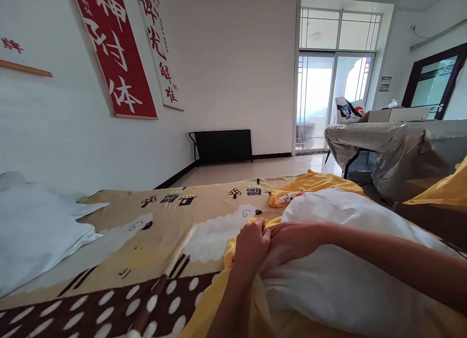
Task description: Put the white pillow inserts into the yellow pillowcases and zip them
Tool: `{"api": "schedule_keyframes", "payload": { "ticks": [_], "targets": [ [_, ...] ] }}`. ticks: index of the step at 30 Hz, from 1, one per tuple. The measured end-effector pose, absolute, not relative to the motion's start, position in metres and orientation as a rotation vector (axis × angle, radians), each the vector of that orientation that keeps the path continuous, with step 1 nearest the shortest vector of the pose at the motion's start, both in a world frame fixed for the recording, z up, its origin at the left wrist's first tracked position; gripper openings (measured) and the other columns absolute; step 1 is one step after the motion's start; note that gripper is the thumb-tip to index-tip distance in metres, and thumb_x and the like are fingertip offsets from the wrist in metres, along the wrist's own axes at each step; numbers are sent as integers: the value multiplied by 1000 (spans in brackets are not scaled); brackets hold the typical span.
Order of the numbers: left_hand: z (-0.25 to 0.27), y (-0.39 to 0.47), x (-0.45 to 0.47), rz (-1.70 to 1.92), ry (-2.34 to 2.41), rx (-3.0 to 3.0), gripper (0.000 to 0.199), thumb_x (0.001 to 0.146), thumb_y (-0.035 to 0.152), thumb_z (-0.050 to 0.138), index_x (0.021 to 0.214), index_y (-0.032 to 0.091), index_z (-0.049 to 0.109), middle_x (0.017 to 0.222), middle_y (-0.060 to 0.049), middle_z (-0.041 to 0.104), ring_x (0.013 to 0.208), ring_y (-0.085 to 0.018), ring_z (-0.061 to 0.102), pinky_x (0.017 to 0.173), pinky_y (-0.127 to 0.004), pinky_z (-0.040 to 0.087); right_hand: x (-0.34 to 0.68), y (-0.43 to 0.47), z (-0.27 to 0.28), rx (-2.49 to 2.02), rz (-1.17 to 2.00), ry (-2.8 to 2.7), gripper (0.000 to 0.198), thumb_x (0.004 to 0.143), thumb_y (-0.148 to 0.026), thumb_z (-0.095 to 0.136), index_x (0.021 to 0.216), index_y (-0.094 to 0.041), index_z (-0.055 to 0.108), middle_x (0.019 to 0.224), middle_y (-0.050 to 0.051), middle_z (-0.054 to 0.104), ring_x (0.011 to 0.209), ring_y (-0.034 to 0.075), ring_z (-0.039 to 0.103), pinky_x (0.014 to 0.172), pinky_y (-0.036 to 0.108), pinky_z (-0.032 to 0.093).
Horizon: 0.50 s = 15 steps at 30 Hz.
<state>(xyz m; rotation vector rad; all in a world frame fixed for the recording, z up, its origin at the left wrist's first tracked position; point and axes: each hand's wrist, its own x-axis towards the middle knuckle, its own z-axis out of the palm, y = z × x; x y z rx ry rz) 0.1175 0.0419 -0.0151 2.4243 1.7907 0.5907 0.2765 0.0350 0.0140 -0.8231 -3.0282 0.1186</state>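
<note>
A plump white pillow (328,279) lies at the lower right of the bed, partly surrounded by a yellow pillowcase (215,299) with a cartoon print. My left hand (251,240) is closed on the gathered edge of the yellow pillowcase. Right beside it and touching it, my right hand (297,238) reaches across the top of the white pillow, its fingers curled into the same bunched yellow edge. The right fingertips are partly hidden behind the left hand. Beyond the hands, more yellow fabric (321,185) with a small animal face spreads over the bed.
A beige and brown blanket (120,250) with sheep covers the bed. Another white pillow (40,231) sits at the left by the wall. A plastic-covered table (394,133) holds boxes at the right. A folded black panel (224,146) leans against the far wall.
</note>
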Motion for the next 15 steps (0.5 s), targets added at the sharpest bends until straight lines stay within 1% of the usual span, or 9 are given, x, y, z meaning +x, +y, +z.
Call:
{"api": "schedule_keyframes", "payload": {
  "ticks": [2,3,5,6,7,9,11,13,15],
  "targets": [
    [-13,40,116,596,1786,2422,17,86,26,43,81,20,57,82,-7,69,79,-22,64,61,-28,34,301,48,40,-853,299,-2918,33,89,-36,54,117,-20,63,115,2,66,104,13,59,93,23,41],
    [-13,40,116,597,1789,2425,17,86,26,43,81,20,58,82,-7,69,79,-22,64,60,-28,34,314,58,49,-932,267,-2841,36,87,-38,57,119,-21,62,119,3,64,109,15,57,97,27,39],
    [-13,38,117,594,1794,2434,17,86,25,43,81,20,58,82,-8,69,79,-23,64,60,-29,33,339,77,55,-1147,77,-2741,53,79,-43,66,127,-23,56,132,6,56,123,22,48,106,38,31],
    [-13,37,117,593,1795,2437,17,86,26,42,81,20,58,82,-8,69,79,-23,65,59,-29,33,348,84,52,-1256,1,-2725,63,75,-45,69,132,-24,52,137,7,52,127,26,43,107,42,28],
    [-13,37,118,593,1798,2438,17,86,26,42,81,20,57,81,-8,69,78,-23,65,59,-29,33,356,89,45,-1354,-35,-2734,69,73,-47,71,135,-25,49,138,8,50,128,28,42,106,45,28],
    [-14,38,117,604,1802,2437,17,86,26,43,80,20,57,80,-8,69,77,-24,65,58,-28,32,362,91,26,-1498,-36,-2783,65,74,-51,68,133,-27,52,129,9,58,118,29,52,97,42,38],
    [-17,40,117,630,1807,2427,16,86,27,44,80,20,57,81,-7,69,78,-23,65,57,-28,31,357,84,4,-1553,-58,-2814,52,79,-53,63,122,-24,60,109,10,68,99,26,62,82,35,45],
    [-22,46,118,661,1831,2400,16,86,27,44,81,20,58,83,-7,69,79,-23,65,57,-28,31,345,69,-15,-1553,-131,-2820,43,84,-50,56,112,-18,65,93,11,70,86,25,64,74,32,45],
    [-28,54,120,688,1872,2360,18,88,27,42,83,20,58,83,-8,69,79,-23,65,57,-28,31,330,50,-26,-1534,-219,-2820,38,87,-45,53,105,-15,66,87,13,69,83,26,64,72,32,44]
  ]
}}
